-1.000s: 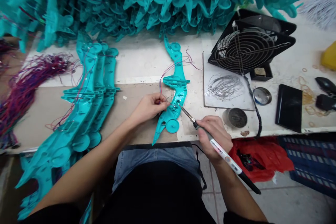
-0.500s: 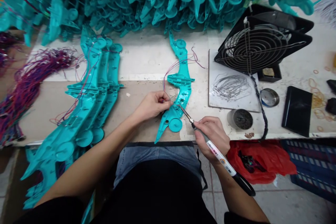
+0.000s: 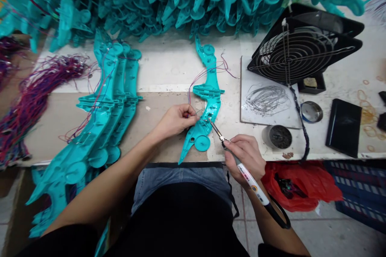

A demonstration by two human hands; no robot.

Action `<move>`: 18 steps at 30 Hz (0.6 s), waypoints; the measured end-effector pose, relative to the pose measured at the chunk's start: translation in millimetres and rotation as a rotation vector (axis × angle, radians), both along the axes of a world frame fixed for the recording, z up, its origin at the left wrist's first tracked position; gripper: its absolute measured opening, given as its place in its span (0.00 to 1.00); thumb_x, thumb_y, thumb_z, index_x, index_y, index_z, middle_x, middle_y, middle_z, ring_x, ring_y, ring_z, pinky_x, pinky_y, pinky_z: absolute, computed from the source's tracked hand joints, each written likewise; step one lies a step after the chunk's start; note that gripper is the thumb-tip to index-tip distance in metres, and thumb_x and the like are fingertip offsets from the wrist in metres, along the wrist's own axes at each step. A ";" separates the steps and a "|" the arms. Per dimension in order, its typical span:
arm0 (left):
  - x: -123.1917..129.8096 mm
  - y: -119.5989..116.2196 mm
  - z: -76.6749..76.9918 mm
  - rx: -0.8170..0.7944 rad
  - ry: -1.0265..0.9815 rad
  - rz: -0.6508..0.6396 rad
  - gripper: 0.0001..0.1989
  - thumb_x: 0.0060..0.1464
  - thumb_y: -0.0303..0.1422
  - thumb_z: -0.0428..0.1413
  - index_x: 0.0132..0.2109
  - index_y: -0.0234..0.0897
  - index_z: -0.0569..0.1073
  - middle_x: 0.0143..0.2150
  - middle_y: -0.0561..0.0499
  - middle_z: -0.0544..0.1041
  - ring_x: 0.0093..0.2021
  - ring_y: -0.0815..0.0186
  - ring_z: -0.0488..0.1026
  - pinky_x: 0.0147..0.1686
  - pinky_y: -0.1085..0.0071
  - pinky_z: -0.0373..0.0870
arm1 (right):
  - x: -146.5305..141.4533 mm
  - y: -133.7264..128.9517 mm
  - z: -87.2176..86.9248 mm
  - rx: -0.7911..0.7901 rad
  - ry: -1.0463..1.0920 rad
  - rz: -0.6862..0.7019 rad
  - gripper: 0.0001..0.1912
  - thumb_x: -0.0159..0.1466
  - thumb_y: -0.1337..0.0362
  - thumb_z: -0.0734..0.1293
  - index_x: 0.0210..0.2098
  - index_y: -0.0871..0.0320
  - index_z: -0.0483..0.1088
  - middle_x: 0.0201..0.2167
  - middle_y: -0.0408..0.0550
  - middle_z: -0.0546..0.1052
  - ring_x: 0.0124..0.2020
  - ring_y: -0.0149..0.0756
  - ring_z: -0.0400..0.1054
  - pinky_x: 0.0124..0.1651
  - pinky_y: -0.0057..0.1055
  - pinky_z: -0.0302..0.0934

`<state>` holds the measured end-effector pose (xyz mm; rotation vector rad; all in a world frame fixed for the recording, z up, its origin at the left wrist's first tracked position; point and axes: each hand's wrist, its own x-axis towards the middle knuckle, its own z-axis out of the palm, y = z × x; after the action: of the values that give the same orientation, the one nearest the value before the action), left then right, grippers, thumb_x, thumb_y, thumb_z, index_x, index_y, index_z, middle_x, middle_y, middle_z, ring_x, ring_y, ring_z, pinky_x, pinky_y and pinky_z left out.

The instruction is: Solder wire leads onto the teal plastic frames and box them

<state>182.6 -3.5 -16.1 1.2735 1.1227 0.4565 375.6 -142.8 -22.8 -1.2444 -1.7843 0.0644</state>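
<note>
A curved teal plastic part [image 3: 212, 76] lies on the table before me, with thin red and blue wires [image 3: 198, 78] looping along its left side. My left hand [image 3: 178, 121] is at the part's lower left edge, thumb and forefinger pinched on the wires. In my right hand [image 3: 245, 158] is a white and grey soldering iron [image 3: 250, 178], its metal tip touching or very near the small slot in the part's lower half. A thin strand, perhaps solder, shows by my left fingertips.
Several teal parts [image 3: 105, 128] overlap at left beside a wire bundle [image 3: 57, 80]. More teal parts [image 3: 181, 0] are heaped behind. Rightward are a black fan [image 3: 289, 56], a board with thin wire [image 3: 265, 106], a round tin [image 3: 279, 136] and a black box [image 3: 343, 127].
The soldering iron's tip has shifted slightly up and right along the part, and its rear end has swung a little left and down. My left hand keeps its pinch in nearly the same place.
</note>
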 end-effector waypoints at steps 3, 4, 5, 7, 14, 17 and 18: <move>0.0 0.1 -0.2 0.010 -0.005 0.005 0.10 0.43 0.35 0.61 0.27 0.35 0.69 0.19 0.57 0.67 0.20 0.75 0.59 0.20 0.77 0.53 | 0.7 0.1 -5.0 0.008 0.008 -0.009 0.16 0.61 0.73 0.69 0.48 0.58 0.74 0.29 0.49 0.75 0.39 0.41 0.70 0.38 0.38 0.70; 0.2 0.1 -0.1 0.010 -0.007 0.007 0.10 0.42 0.35 0.61 0.27 0.35 0.69 0.19 0.57 0.67 0.20 0.75 0.60 0.20 0.77 0.53 | 1.2 1.0 -6.8 0.015 0.021 -0.017 0.15 0.62 0.71 0.68 0.49 0.58 0.74 0.30 0.50 0.76 0.40 0.42 0.70 0.39 0.40 0.70; 0.4 0.1 0.1 0.007 -0.010 0.009 0.10 0.42 0.35 0.61 0.27 0.35 0.69 0.19 0.57 0.67 0.20 0.75 0.60 0.20 0.77 0.53 | 1.5 2.7 -8.4 0.021 0.049 -0.023 0.15 0.64 0.68 0.68 0.51 0.58 0.74 0.31 0.50 0.76 0.40 0.42 0.71 0.40 0.41 0.70; 0.8 0.1 0.5 -0.001 -0.008 0.009 0.09 0.42 0.34 0.61 0.27 0.35 0.69 0.19 0.58 0.67 0.19 0.75 0.59 0.20 0.77 0.53 | 1.5 9.8 -10.2 0.021 0.147 -0.035 0.16 0.67 0.63 0.66 0.53 0.56 0.73 0.31 0.50 0.77 0.39 0.42 0.72 0.41 0.42 0.70; 0.8 0.7 -3.3 0.026 -0.009 0.000 0.10 0.42 0.35 0.61 0.27 0.35 0.68 0.19 0.57 0.66 0.20 0.75 0.59 0.21 0.77 0.54 | -9.5 62.7 -4.6 -0.163 0.230 -0.101 0.17 0.65 0.66 0.69 0.53 0.52 0.72 0.42 0.48 0.80 0.47 0.38 0.74 0.54 0.37 0.68; 0.5 1.2 -4.5 0.031 -0.015 -0.007 0.10 0.42 0.35 0.61 0.27 0.35 0.68 0.20 0.57 0.66 0.21 0.75 0.58 0.21 0.77 0.53 | -14.4 78.2 -4.1 -0.241 0.235 -0.039 0.20 0.65 0.66 0.68 0.56 0.50 0.70 0.45 0.47 0.79 0.50 0.38 0.72 0.56 0.37 0.67; 0.5 1.4 -4.4 0.033 -0.017 -0.011 0.10 0.42 0.35 0.61 0.27 0.35 0.68 0.20 0.57 0.65 0.21 0.75 0.58 0.21 0.77 0.53 | -15.6 81.2 -4.1 -0.264 0.238 -0.022 0.20 0.65 0.65 0.68 0.56 0.50 0.69 0.45 0.47 0.79 0.50 0.38 0.72 0.56 0.37 0.67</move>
<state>183.0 -2.1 -20.5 1.3013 1.0979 0.4783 360.0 -61.7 -27.0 -1.3787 -1.5900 0.4297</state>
